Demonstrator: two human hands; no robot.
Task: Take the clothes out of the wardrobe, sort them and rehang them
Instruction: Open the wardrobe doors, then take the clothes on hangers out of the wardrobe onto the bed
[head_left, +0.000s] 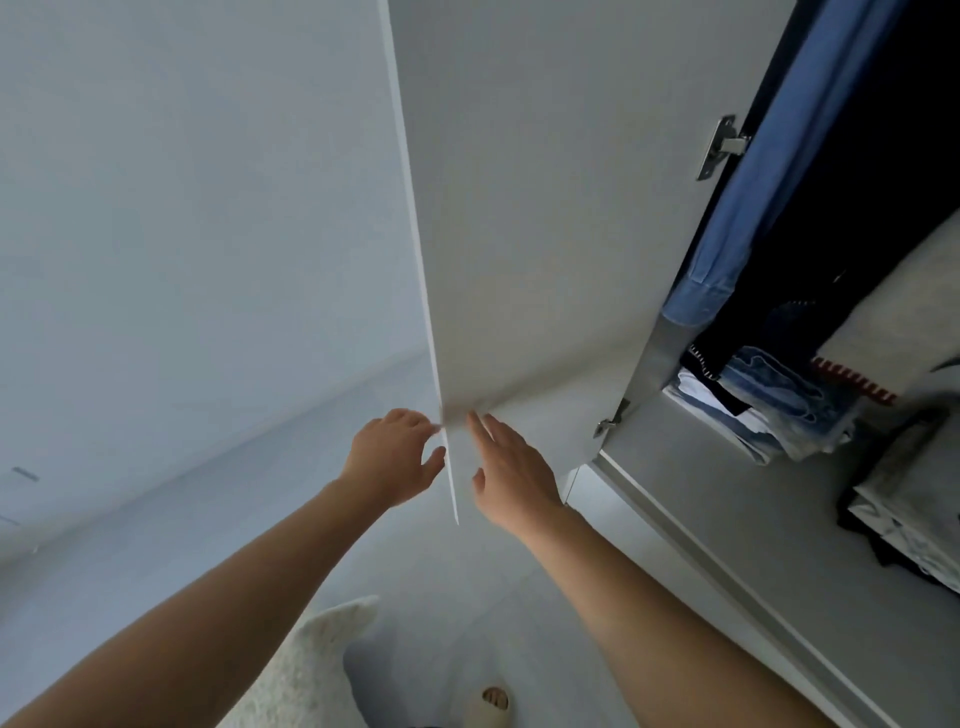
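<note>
Head view, wardrobe (644, 358) open, folded jeans (779, 400) inside

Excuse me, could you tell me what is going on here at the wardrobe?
A person stands at an open wardrobe with both hands at the free edge of its white door. The left hand is on the outer side of that edge, fingers curled toward it; the right hand lies with straight fingers on the inner face. Inside, a blue shirt and dark clothes hang, with folded jeans stacked below. No clothes have been taken in hand yet.
</note>
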